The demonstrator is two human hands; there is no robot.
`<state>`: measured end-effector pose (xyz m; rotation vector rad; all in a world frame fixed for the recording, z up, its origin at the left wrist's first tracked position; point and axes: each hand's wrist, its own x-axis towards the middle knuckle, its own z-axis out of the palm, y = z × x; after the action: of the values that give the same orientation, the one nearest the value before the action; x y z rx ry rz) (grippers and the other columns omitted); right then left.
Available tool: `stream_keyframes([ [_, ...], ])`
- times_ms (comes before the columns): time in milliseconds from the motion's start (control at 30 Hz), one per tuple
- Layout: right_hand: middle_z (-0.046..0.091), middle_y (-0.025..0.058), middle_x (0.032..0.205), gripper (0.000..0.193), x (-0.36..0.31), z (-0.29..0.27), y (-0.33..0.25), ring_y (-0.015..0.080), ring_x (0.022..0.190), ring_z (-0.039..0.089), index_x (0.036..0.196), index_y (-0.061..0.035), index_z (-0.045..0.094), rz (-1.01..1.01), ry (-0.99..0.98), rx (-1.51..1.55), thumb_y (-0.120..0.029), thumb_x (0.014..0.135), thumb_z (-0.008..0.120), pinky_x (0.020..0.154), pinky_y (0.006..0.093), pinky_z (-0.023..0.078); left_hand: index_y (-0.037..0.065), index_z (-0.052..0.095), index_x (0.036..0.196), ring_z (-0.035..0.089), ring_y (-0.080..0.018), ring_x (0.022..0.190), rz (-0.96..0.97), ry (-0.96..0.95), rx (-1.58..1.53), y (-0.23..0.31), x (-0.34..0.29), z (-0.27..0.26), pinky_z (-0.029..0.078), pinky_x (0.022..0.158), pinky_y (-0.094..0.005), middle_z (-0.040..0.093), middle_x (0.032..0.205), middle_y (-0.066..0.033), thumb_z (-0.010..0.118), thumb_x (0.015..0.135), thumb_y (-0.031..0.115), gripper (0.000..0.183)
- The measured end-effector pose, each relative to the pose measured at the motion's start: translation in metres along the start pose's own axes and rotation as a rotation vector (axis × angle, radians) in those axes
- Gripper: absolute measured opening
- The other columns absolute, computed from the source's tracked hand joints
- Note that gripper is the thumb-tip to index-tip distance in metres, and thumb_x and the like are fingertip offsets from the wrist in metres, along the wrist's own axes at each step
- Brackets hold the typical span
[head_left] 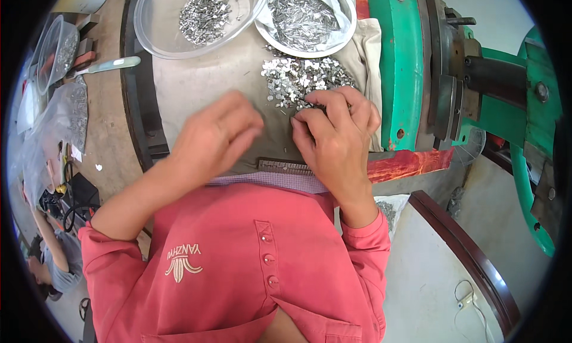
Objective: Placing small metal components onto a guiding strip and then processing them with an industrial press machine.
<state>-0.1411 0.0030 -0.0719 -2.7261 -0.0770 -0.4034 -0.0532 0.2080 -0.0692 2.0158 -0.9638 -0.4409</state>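
Observation:
On the grey-brown cloth (179,92) lies a loose pile of small, shiny flat metal pieces (298,78). My right hand (339,134) is at the pile's near edge, fingers bent and tips drawn together; anything between them is too small to make out. To its left, over bare cloth, my left hand (217,131) is curled with thumb and fingers pinched, and its fingertips are hidden. Between the hands and my body sits a narrow dark metal strip (289,166) with a row of small slots or pieces along it.
Beyond the pile stand a clear plastic bowl (149,27) of small metal parts and a white bowl (351,21) of thin metal pins. A green machine (396,69) borders the right side. Leftward are a pale-handled tool (113,64), plastic bags (53,122) and another person (59,265).

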Motion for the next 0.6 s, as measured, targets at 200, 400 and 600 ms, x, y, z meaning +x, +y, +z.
stream_keyframes([
  [200,0.065,-0.0031,0.103,0.015,-0.008,-0.013,0.005,0.0248,0.109,0.054,0.078,-0.0157,0.073,0.042,-0.043,0.082,-0.013,0.067,0.083,0.094,0.0408,0.033,0.004,0.066,0.097,0.063,-0.0303,0.077,0.031,0.057,0.144,-0.013,0.026,-0.001,0.05,0.066,-0.039,0.059,0.094,-0.0094,0.069,0.086,0.003,0.012],
  [400,0.064,-0.0051,0.1,0.017,-0.019,-0.017,0.008,0.0236,0.105,0.054,0.079,-0.0178,0.076,-0.02,-0.129,0.233,-0.014,0.065,0.084,0.093,0.0401,0.033,0.006,0.067,0.097,0.063,-0.0292,0.074,0.09,0.013,0.196,-0.016,0.034,0.004,0.05,0.064,-0.0377,0.06,0.092,-0.0071,0.071,0.086,0.005,0.012],
  [600,0.063,-0.0052,0.102,0.018,-0.016,-0.014,0.005,0.0234,0.107,0.054,0.081,-0.0191,0.076,-0.053,-0.214,0.238,-0.016,0.066,0.084,0.096,0.0427,0.032,0.007,0.064,0.096,0.063,-0.0308,0.075,0.034,0.02,0.253,-0.012,0.033,0.007,0.05,0.063,-0.0398,0.059,0.09,-0.0067,0.071,0.085,0.007,0.012],
])
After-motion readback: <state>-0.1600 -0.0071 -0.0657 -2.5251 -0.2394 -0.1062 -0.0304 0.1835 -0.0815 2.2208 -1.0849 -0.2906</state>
